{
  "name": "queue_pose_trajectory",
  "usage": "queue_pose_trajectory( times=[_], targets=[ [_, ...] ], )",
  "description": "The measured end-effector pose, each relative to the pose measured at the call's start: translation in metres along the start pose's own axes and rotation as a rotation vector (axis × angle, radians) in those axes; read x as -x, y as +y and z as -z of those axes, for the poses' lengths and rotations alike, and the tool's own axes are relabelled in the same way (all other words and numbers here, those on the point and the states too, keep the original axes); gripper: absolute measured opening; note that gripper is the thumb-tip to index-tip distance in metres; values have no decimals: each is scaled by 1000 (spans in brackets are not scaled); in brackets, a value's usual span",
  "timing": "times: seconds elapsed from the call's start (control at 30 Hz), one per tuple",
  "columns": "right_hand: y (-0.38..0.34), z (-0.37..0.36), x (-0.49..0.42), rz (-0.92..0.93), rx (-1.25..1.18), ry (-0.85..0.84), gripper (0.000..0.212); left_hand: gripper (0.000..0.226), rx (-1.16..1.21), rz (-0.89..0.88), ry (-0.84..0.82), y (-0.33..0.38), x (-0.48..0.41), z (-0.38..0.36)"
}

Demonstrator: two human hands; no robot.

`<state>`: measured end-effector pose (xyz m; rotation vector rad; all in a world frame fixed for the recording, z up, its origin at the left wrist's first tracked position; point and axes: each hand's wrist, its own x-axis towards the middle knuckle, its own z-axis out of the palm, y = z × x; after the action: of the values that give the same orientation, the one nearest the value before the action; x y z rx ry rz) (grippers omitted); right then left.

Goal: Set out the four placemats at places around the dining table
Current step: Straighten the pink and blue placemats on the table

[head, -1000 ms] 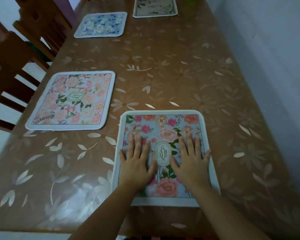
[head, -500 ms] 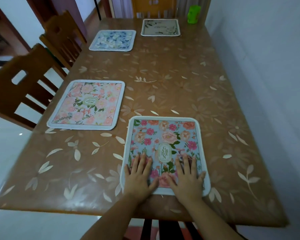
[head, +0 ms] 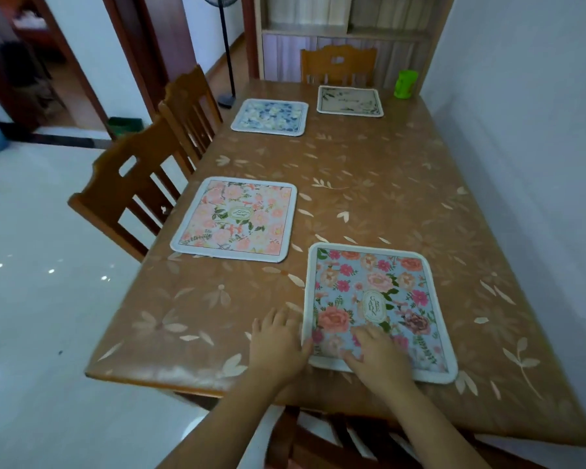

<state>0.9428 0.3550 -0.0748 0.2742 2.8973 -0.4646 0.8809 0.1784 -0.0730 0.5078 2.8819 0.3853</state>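
In the head view, four placemats are seen laid out on the long brown bench (head: 369, 198), which is covered with a glossy leaf-patterned sheet. A cream rectangular placemat with a dark leafy border (head: 349, 100) lies at the far end, in front of a wooden chair (head: 338, 64). A blue-and-white floral placemat (head: 270, 117) lies at the far place on the left side, and a pink floral placemat with a white edge (head: 234, 219) at the near place on that side, each beside a slatted wooden chair (head: 132, 184). The fourth, a light-blue placemat printed with pink roses and an oval label (head: 376, 299), lies at the near end, close to the bench's front edge and slightly skewed to it.

The left hand (head: 276, 343) is rested flat on the bench just beside this mat's left edge, the thumb touching the near-left corner; its grip is open and nothing is held. The right hand (head: 379, 358) is laid on the mat's near portion, fingers loosely spread and pressing down; nothing is clasped.

A green plastic cup (head: 406, 83) stands at the far right corner, apart from all the mats.

The task is judged to be nearly complete: all four mats are placed, and only a final straightening of the nearest one, and lifting of the hands, appears to be left.
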Motion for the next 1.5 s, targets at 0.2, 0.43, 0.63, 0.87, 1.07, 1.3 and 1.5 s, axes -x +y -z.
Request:
queue_pose_trajectory(
  times=[0.2, 0.43, 0.63, 0.87, 1.07, 1.3, 1.5],
  targets=[
    [-106, 2, 19, 160, 1, 130, 46, 46, 22, -48, 199, -80, 70, 55],
    [-229, -20, 47, 260, 0, 146, 45, 41, 92, -92, 404, -164, 137, 84],
    [-314, -34, 53, 353, -24, 150, 43, 34, 64, -27, 509, -236, 165, 100],
    [-378, -35, 20, 414, -8, 174, 44, 38, 92, -17, 528, -292, 135, 123],
    [-448, -33, -54, 415, -8, 249, 41, 36, 34, 13, 550, -370, 88, 156],
    [-510, -34, -123, 297, -51, 262, 44, 41, -49, -15, 492, -463, 29, 211],
    [-548, -31, -166, 240, -35, 245, 45, 41, -26, -63, 456, -498, -25, 229]
  ],
)
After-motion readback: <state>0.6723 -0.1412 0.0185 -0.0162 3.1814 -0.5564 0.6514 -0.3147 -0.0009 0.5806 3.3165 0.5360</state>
